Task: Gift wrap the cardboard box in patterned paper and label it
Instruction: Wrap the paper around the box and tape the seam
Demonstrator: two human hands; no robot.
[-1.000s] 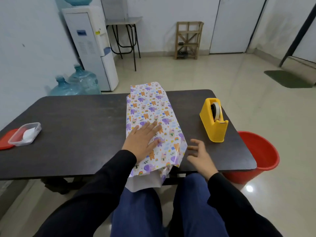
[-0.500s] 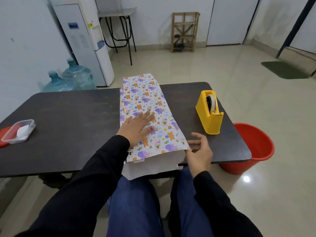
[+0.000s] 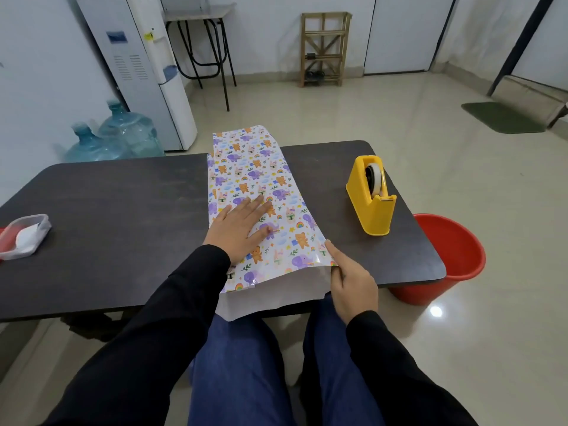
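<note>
The patterned paper (image 3: 255,176), printed with cartoon animals, lies wrapped lengthwise over the box across the dark table (image 3: 123,210). The cardboard box itself is hidden under it. My left hand (image 3: 242,229) lies flat on top of the paper, fingers straight. At the paper's near right corner my right hand (image 3: 350,281) pinches the edge, index finger stretched along the side. The white underside of the paper (image 3: 276,293) hangs over the table's near edge. A yellow tape dispenser (image 3: 372,198) stands to the right.
A clear plastic tub (image 3: 24,238) with white labels and a red lid sits at the table's left edge. A red bucket (image 3: 448,259) stands on the floor at the right. Behind are a water cooler (image 3: 138,66), blue bottles (image 3: 113,136) and a wooden rack (image 3: 322,47).
My right hand has moved from the table's edge onto the paper's near right corner and taken hold of it. The left hand stays pressed on top.
</note>
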